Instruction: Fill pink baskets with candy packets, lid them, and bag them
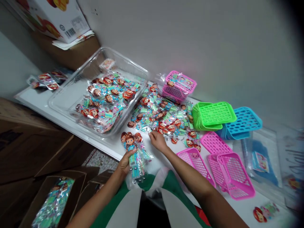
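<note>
The clear tub (78, 95) holds doll-shaped packets (108, 98). The left hand (126, 161) grips several packets (133, 155) below it; the right hand (158, 141), fingers curled, meets the loose pile (166, 117).

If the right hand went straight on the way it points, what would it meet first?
Likely the pile of clear-wrapped doll-shaped packets just ahead of the right hand, then perhaps the clear plastic tray; height is unclear.

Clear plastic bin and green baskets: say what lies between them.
In the head view, a spread of bagged doll packets lies between the clear plastic bin and the green baskets.
</note>
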`<act>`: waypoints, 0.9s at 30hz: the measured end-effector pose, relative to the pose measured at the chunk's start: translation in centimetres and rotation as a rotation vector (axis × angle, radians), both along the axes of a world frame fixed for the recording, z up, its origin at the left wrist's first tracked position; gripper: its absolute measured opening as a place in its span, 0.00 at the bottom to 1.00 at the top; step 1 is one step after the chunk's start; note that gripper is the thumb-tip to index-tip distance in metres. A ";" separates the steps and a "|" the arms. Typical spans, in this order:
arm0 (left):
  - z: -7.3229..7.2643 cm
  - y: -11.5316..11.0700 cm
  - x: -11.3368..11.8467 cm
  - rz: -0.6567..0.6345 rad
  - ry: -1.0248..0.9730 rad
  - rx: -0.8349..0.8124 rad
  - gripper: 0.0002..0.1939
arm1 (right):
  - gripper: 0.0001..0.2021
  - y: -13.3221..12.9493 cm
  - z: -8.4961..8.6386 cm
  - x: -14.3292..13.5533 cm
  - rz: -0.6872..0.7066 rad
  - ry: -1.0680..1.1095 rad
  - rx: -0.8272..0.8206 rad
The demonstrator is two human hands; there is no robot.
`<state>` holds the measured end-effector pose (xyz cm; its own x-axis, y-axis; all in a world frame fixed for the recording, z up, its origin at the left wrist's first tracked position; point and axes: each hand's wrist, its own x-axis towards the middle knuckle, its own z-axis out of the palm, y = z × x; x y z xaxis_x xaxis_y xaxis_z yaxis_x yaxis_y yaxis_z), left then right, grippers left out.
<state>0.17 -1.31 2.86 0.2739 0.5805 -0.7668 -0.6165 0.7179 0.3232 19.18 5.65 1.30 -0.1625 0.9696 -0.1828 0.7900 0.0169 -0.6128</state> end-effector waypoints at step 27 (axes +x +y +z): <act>2.2 0.7 3.8 -0.120 -0.134 0.184 0.15 | 0.13 -9.3 2.3 1.5 -0.304 0.683 -0.160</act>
